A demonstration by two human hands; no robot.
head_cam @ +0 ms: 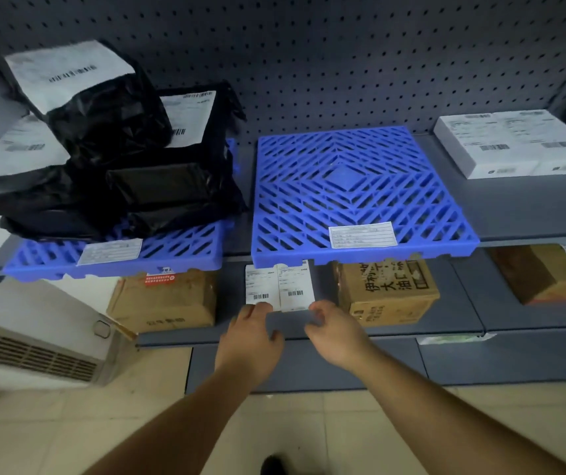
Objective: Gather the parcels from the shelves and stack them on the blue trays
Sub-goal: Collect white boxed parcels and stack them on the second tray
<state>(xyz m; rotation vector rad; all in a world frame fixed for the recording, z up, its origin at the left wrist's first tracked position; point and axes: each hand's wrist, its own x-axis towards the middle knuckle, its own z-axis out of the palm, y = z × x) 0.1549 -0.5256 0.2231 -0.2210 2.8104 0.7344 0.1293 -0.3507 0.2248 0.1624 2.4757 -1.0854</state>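
Both hands are on a grey parcel (pixel 280 286) at the lower shelf's (pixel 446 323) front edge: left hand (pixel 250 332) grips its left corner, right hand (pixel 334 329) its right, under the bare blue tray (pixel 360 197).

Two blue trays (pixel 364 193) and a white box (pixel 511 142) on the upper grey shelf (pixel 528 207); cardboard boxes (pixel 388 293) and a labelled parcel (pixel 280 286) on the lower shelf (pixel 446 329).

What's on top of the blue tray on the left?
Black bagged parcels with white labels are piled on the left blue tray. They cover most of it, so anything beneath them is hidden.
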